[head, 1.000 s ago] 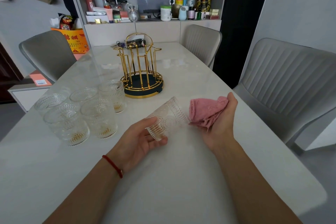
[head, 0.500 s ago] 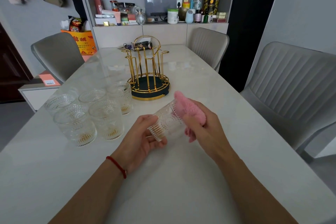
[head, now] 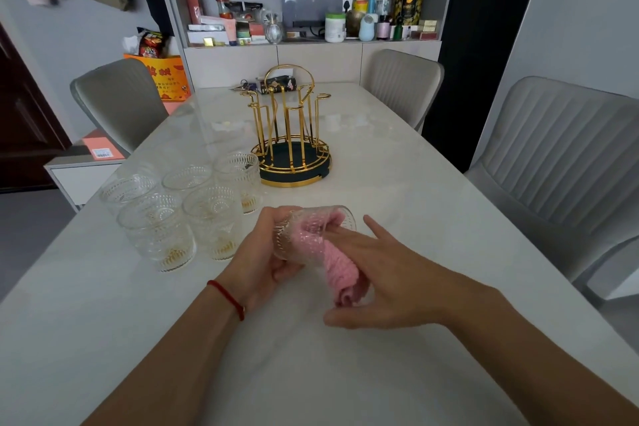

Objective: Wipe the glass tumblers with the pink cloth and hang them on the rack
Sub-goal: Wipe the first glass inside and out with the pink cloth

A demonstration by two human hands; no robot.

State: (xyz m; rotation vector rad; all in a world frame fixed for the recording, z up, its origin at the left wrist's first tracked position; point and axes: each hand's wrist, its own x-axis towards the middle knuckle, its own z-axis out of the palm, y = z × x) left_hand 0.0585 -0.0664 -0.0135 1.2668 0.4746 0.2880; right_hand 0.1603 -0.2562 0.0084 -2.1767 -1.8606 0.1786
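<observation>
My left hand [head: 264, 254] grips a clear embossed glass tumbler [head: 311, 230] by its base, held on its side above the table. The pink cloth [head: 340, 268] is stuffed into the tumbler's mouth and hangs out below it. My right hand [head: 377, 273] holds the cloth, with some fingers pushed inside the glass and the index finger stretched out. Several more tumblers [head: 179, 204] stand upright in a group at the left. The gold wire rack [head: 292, 135] with a dark round base stands further back, with nothing hanging on it.
The white marble table [head: 397, 190] has grey chairs [head: 567, 166] on the right, far end and left. Keys and a small dark pouch [head: 276, 85] lie behind the rack. A cluttered shelf runs along the back wall.
My right hand brought the pink cloth from beside the tumbler to its mouth and pushed it inside. The left hand has kept its hold on the tumbler's base.
</observation>
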